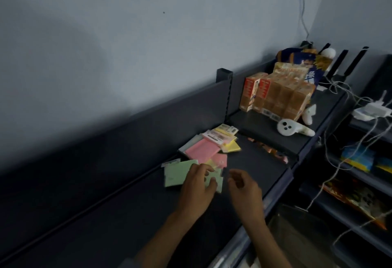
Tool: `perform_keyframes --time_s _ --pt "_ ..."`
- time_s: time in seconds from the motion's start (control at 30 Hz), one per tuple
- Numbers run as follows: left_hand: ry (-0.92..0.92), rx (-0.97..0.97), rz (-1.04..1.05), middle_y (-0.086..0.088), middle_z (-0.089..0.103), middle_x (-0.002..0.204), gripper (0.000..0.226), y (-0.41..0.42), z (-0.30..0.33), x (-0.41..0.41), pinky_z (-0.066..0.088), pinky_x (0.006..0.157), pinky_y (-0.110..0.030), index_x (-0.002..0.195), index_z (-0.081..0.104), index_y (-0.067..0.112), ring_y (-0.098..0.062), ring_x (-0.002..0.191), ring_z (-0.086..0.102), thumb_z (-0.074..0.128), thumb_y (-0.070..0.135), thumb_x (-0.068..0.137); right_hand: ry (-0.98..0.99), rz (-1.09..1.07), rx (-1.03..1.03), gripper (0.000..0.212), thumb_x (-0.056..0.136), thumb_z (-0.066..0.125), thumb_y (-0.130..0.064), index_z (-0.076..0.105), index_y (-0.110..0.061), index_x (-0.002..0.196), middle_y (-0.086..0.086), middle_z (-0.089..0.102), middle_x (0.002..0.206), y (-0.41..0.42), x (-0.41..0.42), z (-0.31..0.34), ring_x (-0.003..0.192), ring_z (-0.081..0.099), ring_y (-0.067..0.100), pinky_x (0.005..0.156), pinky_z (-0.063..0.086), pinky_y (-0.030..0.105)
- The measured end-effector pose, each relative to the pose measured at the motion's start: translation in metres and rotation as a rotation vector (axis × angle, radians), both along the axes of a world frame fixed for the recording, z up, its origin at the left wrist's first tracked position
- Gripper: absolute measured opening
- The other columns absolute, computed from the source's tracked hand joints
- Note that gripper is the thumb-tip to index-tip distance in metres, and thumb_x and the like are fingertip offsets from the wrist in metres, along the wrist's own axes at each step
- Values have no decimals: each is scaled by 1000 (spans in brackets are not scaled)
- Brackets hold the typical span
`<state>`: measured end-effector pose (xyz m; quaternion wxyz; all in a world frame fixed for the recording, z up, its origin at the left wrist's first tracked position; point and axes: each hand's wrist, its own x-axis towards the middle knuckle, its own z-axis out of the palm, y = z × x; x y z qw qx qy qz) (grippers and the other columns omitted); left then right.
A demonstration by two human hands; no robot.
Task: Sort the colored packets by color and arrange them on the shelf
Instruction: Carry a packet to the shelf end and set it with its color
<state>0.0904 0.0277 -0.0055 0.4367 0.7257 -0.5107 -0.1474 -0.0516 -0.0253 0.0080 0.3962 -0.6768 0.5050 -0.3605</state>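
Resting under the left hand (pixel 196 185), green packets (pixel 177 174) lie flat.

A pile of packets (pixel 209 148) lay on the shelf (pixel 127 221), close to its back wall. One flat packet (pixel 178 173) lay at the near left of the pile, partly under the left hand (pixel 197 185). The right hand (pixel 244 189) was just to the right of it, above the shelf and apart from the packets. Behind and to the right of the pile, past an upright post (pixel 224 89), stood a higher shelf (pixel 258 132). On it stood a group of boxes (pixel 277 98), and a controller (pixel 293 128) lay before them near the front edge. Further right, a rack (pixel 360 174) held more goods, with cables (pixel 339 161) hanging over it.
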Motion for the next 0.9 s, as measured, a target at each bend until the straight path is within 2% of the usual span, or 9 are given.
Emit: perform_keyframes --time_s 0.13,0.27,0.37,0.43,0.5,0.6,0.63,0.77,0.9 --pt "-53 -9 50 15 48 113 21 -4 -2 22 47 87 -24 113 58 27 -3 106 51 58 21 93 -25 51 28 28 96 62 -13 65 -17 123 -5 69 111 -32 36 -4 90 63 7 76 49 23" --pt "-124 20 161 16 43 116 20 -22 4 38 43 94 -22 113 57 28 -4 113 45 56 23 94 -39 94 70 32 97 61 -16 61 -17 130 -3 66 119 -65 59 -3 85 59 4 71 43 21" --pt "-142 50 236 13 45 117 27 -45 7 46 47 94 -31 115 58 26 -8 112 44 58 24 89 -44 119 140 32 95 59 -17 62 -17 126 -3 68 102 -94 69 -4 76 61 5 61 45 23" --pt "-152 81 281 12 46 119 33 -60 5 47 46 94 -35 118 58 26 -10 110 42 56 27 84 -56 118 199 29 91 63 -19 65 -19 120 -4 69 95 -107 74 -7 77 65 12 66 54 31" --pt "-156 78 301 12 46 119 36 -73 3 43 45 94 -35 117 59 26 -9 109 43 51 30 82 -83 98 205 24 90 70 -25 68 -21 114 -9 69 94 -118 75 -9 81 67 11 73 59 37" --pt "-159 37 331 14 46 117 30 -88 5 34 44 94 -30 113 59 24 -8 109 45 52 25 84 -107 113 187 16 89 75 -24 69 -19 103 -14 66 86 -132 75 -10 76 62 -3 60 47 11" --pt "-160 27 342 15 46 117 29 -93 7 32 44 95 -29 112 59 25 -7 110 45 52 24 84 -110 130 196 15 88 76 -22 69 -19 101 -13 67 85 -135 75 -9 75 62 -3 56 43 8" --pt "-148 21 365 16 46 118 29 -111 10 28 44 95 -28 113 59 28 -8 113 48 51 30 86 -110 196 225 20 85 78 -21 69 -23 102 -13 68 82 -146 78 -9 73 64 -3 60 46 10" --pt "-182 38 407 13 48 122 27 -121 2 29 46 96 -33 118 59 26 -9 114 48 59 20 92 -159 332 305 13 89 71 -17 70 -26 99 -4 70 82 -152 76 -6 74 66 9 61 53 23"
